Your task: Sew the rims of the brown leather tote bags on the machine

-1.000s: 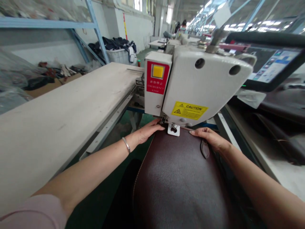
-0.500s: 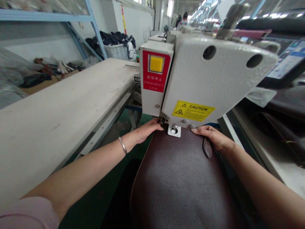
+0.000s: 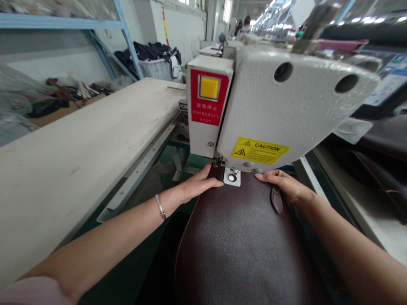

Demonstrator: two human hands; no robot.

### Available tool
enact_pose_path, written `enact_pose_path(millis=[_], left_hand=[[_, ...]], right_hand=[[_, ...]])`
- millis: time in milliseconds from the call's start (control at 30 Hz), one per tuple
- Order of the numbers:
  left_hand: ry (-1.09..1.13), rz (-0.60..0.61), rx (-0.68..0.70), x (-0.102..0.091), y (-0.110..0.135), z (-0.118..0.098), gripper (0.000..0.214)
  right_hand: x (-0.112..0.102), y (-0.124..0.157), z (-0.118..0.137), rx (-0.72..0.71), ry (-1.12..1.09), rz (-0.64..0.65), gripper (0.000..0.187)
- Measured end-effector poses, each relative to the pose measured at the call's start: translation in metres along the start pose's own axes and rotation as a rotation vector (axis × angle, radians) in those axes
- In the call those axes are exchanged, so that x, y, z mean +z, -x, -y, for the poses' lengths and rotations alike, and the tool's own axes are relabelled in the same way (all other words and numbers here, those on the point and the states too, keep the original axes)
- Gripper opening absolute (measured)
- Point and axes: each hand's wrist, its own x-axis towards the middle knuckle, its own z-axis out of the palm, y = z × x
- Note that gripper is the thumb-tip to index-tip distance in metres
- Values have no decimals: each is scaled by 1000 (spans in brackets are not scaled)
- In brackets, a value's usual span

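A dark brown leather piece [image 3: 235,237] with a light stitched seam along its left edge lies under the head of a white sewing machine [image 3: 280,110]. My left hand [image 3: 199,185] rests flat on the leather's far left edge, fingers stretched toward the metal presser foot [image 3: 232,176]. My right hand [image 3: 282,184] lies flat on the leather right of the foot, next to a small leather loop [image 3: 276,199]. Both hands press on the leather and grip nothing.
A red emergency stop panel with a yellow button [image 3: 209,96] sits on the machine's left face. A long pale worktable [image 3: 79,140] runs along the left, with blue shelving [image 3: 63,21] behind. A touchscreen [image 3: 388,76] and dark leather pieces [image 3: 378,156] stand at right. A person [image 3: 245,23] works far back.
My left hand has slid slightly back and right along the leather's edge, and its thumb now points up toward the machine. My right hand has barely moved. The view has shifted a little closer.
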Motion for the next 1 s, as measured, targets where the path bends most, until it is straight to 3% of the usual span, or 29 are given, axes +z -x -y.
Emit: enact_pose_path(millis=[100,433,1000], left_hand=[[-14,-3,45,9,9,-4,82],[72,-69,19,21,13,-3,81],[81,-129,50,22,4,0,77]], right_hand=[[2,4,6,0,37,18,41],[10,12,31,26,225,94,40],[16,1,35,-106,243,66,36]])
